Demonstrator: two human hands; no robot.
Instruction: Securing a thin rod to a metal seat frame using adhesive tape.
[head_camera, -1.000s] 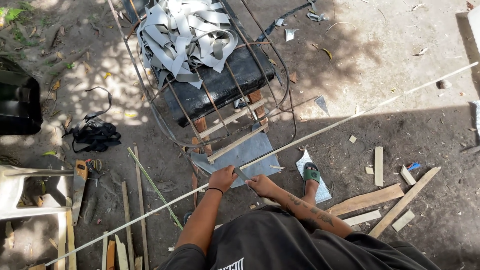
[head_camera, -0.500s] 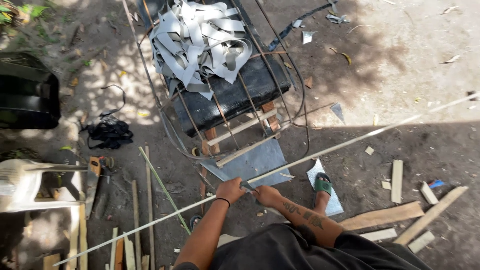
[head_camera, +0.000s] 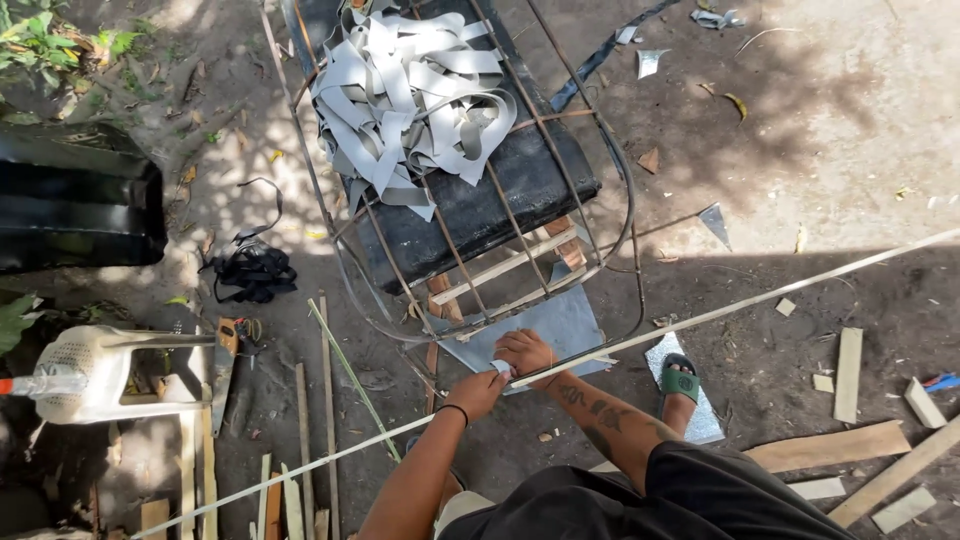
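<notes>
The person bends over dusty ground with both hands at 1 long, pale cane (head_camera: 720, 313) that runs slantwise from the lower left edge up to the right edge. The left hand (head_camera: 478, 392) is closed around it, a dark band at the wrist. The right hand (head_camera: 524, 352) sits just beside the left, fingers curled down onto the same cane; whether it grips fully or only presses, I cannot tell. Something small and white shows between the 2 hands, too small to name.

Just past the hands lies a grey sheet (head_camera: 560, 325) on the dirt, under the near end of a rusty wire frame (head_camera: 622, 190). A black cushion (head_camera: 500, 195) rests in that frame, and a heap of grey strips (head_camera: 410, 90) is piled on its far half. Pale wooden slats (head_camera: 505, 265) cross beneath the frame's near end.

A foot in a green sandal (head_camera: 680, 382) stands to the right, on a silvery scrap. Wood offcuts (head_camera: 848, 372) lie scattered farther right. To the left are thin sticks (head_camera: 327, 400), a tangle of black straps (head_camera: 250, 272), a white plastic stool (head_camera: 110, 372) and a black tub (head_camera: 75, 205).
</notes>
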